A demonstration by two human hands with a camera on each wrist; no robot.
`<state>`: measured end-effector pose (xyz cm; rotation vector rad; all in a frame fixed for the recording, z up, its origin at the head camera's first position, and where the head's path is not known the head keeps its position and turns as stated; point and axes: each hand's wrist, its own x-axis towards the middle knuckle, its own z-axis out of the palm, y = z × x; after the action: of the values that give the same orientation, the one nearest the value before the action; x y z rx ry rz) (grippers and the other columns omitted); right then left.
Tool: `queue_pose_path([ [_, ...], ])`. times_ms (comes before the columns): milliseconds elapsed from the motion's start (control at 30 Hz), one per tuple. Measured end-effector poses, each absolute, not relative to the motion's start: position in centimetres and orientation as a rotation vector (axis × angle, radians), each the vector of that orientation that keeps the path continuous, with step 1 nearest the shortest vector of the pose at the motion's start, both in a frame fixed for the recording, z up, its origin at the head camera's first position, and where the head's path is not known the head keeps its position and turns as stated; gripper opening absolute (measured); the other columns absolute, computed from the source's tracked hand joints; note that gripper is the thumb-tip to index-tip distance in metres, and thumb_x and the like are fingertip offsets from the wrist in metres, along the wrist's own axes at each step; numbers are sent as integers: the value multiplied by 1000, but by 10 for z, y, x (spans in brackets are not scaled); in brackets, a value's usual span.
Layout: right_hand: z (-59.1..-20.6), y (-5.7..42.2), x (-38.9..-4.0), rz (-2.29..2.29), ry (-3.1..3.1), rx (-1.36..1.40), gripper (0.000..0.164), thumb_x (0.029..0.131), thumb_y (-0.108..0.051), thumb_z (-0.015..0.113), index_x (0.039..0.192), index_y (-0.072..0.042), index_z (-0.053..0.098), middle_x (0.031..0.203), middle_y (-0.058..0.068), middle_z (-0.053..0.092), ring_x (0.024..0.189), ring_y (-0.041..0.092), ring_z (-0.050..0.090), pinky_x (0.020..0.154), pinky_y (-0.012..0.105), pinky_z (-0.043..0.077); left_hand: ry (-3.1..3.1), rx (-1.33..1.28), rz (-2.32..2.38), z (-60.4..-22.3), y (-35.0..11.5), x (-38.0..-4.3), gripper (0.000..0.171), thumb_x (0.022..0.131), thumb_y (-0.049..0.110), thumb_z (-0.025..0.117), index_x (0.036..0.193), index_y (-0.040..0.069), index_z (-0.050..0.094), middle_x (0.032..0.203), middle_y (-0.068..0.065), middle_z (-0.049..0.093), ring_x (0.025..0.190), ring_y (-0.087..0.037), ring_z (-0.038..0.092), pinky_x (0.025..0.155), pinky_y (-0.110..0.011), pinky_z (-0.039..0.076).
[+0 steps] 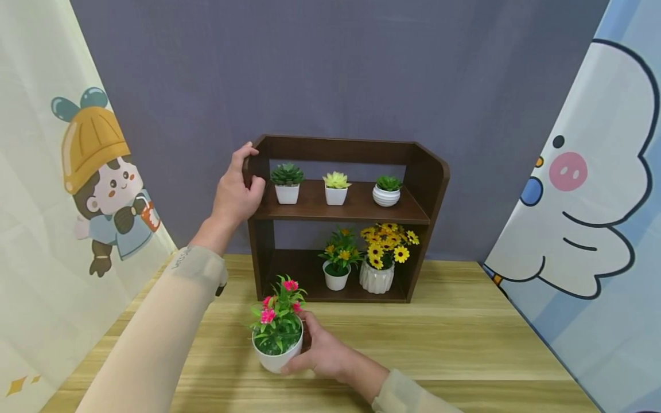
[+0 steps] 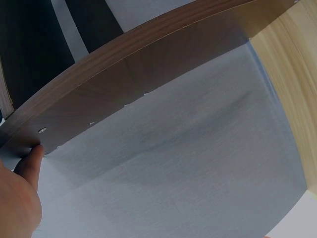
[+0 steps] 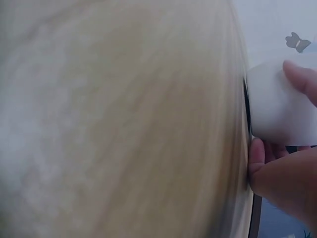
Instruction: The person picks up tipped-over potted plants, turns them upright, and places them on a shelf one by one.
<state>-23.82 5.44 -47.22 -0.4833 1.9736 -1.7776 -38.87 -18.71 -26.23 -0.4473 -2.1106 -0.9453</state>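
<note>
In the head view, my right hand [image 1: 326,351] grips a white pot with a pink-flowered artificial plant [image 1: 279,318], thumb on its near side. The right wrist view shows the thumb against the white pot [image 3: 277,101], close to the tabletop; whether its base touches the wood I cannot tell. My left hand [image 1: 236,192] holds the upper left side panel of a dark brown two-tier shelf [image 1: 343,213], the thumb on the inner side. In the left wrist view, a finger of the left hand [image 2: 22,198] lies against the panel's outer face [image 2: 133,69].
Three small succulents, dark green [image 1: 287,182], yellow-green [image 1: 336,188] and round-potted [image 1: 387,191], stand on the upper tier. Below, at the right, are an orange-flowered plant [image 1: 338,259] and a yellow-flowered one [image 1: 379,258]. A grey curtain [image 1: 335,69] hangs behind the wooden table [image 1: 454,338].
</note>
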Motion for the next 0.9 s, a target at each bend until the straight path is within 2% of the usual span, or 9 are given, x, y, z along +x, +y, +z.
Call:
queue_pose_path([
  [267, -473, 54, -240, -1802, 1950, -474, 112, 73, 10, 90, 166, -17, 33, 150, 13, 62, 144, 29, 55, 131, 59, 29, -2118, -444, -940, -262, -187, -388, 56, 105, 13, 49, 160, 21, 42, 180, 3, 36, 90, -41, 62, 77, -49, 45],
  [400, -473, 55, -240, -1799, 1953, -469, 114, 72, 11, 90, 167, -16, 32, 153, 13, 61, 146, 30, 54, 132, 60, 27, -2118, -442, -937, -262, -187, -388, 56, 105, 13, 50, 159, 22, 42, 180, 1, 37, 92, -42, 62, 78, -49, 46],
  [600, -472, 56, -240, -1783, 1952, -481, 115, 73, 10, 88, 169, -17, 31, 158, 14, 57, 150, 31, 50, 133, 61, 23, -2123, -443, -941, -261, -187, -386, 56, 105, 13, 49, 159, 22, 42, 180, 0, 36, 82, -40, 59, 74, -47, 44],
  [733, -472, 56, -240, -1776, 1957, -489, 112, 73, 9, 87, 168, -17, 33, 161, 14, 55, 152, 32, 48, 133, 62, 22, -2120, -444, -941, -261, -187, -386, 56, 105, 12, 50, 159, 21, 42, 180, 1, 36, 85, -40, 60, 76, -47, 45],
  [900, -472, 57, -239, -1729, 2034, -492, 106, 72, 7, 89, 163, -12, 39, 158, 13, 57, 151, 32, 50, 133, 63, 22, -2116, -448, -941, -261, -187, -387, 56, 104, 10, 52, 159, 21, 42, 180, 3, 36, 86, -40, 61, 76, -47, 45],
])
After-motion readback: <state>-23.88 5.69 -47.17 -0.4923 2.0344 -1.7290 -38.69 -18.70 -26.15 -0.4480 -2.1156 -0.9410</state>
